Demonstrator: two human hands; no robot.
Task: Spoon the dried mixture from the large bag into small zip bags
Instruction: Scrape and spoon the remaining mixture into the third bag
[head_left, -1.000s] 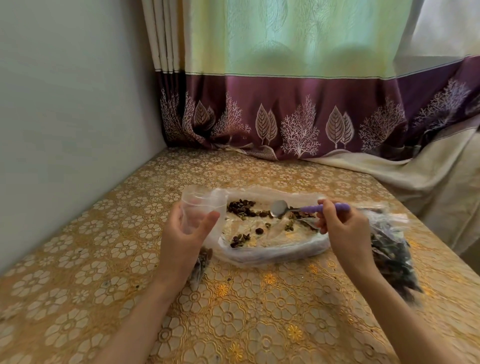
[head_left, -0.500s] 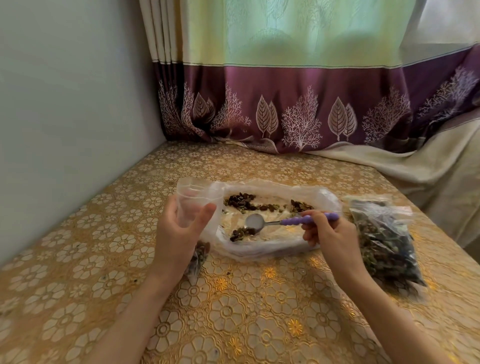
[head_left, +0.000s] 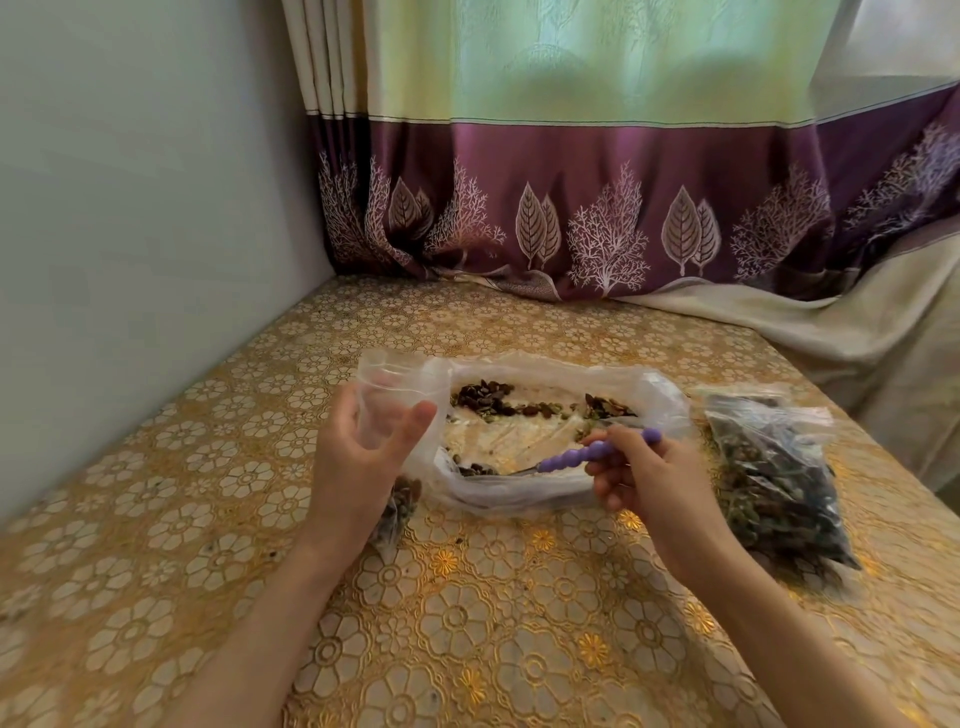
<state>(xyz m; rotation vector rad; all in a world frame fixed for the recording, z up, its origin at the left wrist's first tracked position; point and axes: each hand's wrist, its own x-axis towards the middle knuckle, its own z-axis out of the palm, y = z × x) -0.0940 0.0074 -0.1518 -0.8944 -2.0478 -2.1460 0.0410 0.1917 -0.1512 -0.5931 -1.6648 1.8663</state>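
Left hand (head_left: 363, 457) pinches the small zip bag (head_left: 397, 400) upright, mouth open to receive; right hand (head_left: 644, 478) grips the purple-handled spoon (head_left: 587, 454), scraping mixture at the large bag's (head_left: 545, 431) seven o'clock.

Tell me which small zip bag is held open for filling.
The small zip bag gripped upright in the left hand, with only a little mixture at its bottom. The other filled zip bag lies flat on the table, right of the large bag.
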